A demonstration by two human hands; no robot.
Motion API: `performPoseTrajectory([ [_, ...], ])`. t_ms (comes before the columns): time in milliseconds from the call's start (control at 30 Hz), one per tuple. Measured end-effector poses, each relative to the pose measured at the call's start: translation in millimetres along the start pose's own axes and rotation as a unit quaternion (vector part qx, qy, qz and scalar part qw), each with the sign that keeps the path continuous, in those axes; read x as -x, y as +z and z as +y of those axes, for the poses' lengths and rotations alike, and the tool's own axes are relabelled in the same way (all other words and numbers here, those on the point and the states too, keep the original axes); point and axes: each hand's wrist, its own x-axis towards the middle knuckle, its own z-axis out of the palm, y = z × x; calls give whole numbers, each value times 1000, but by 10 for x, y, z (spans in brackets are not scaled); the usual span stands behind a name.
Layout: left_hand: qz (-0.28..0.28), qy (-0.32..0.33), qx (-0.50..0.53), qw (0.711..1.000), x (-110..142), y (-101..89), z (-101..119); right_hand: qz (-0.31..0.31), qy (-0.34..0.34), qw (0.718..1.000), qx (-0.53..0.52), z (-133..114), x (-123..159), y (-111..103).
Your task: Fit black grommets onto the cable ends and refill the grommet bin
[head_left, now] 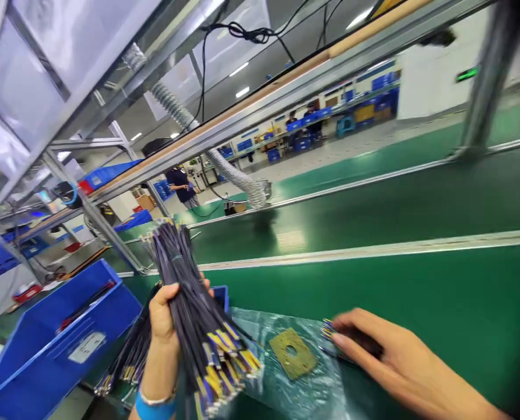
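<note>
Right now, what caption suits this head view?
Left hand grips a wire bundle; right hand touches loose wires.

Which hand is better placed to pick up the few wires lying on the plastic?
Right. The right hand already rests on those loose wires, while the left hand is full, gripping the big bundle.

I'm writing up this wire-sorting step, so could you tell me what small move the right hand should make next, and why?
Probably close the right hand on the small wire bunch under its fingers and lift it. That hand lies flat on those wires on the clear plastic bag, while the left hand already grips a large wire bundle upright, so the loose ones likely join it.
</note>
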Motion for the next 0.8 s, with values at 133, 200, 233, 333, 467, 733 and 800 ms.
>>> performPoseTrajectory([
  [133, -67, -87, 30, 994, 106, 885, -640, -88, 75, 990, -80, -538, -155, -137],
  [200, -71, -67, 57, 994, 145, 1263, -878, -132, 78, 979, -137, -677, -234, -151],
  [233, -70, -42, 71, 994, 151, 1410, -966, -149, 74, 974, -155, -706, -271, -154],
  [333, -85, 29, 82, 993, 118, 1661, -1117, -143, 76, 971, -176, -694, -367, -170],
  [467, -127, 75, 31, 989, 5, 1651, -1122, -81, 109, 969, -206, -662, -426, -188],
  [733, -83, 53, 16, 995, -183, 1319, -962, -138, 150, 836, -510, -665, -445, -85],
  [800, -61, 51, 15, 997, -218, 1297, -978, -134, 135, 837, -513, -676, -467, -46],
])
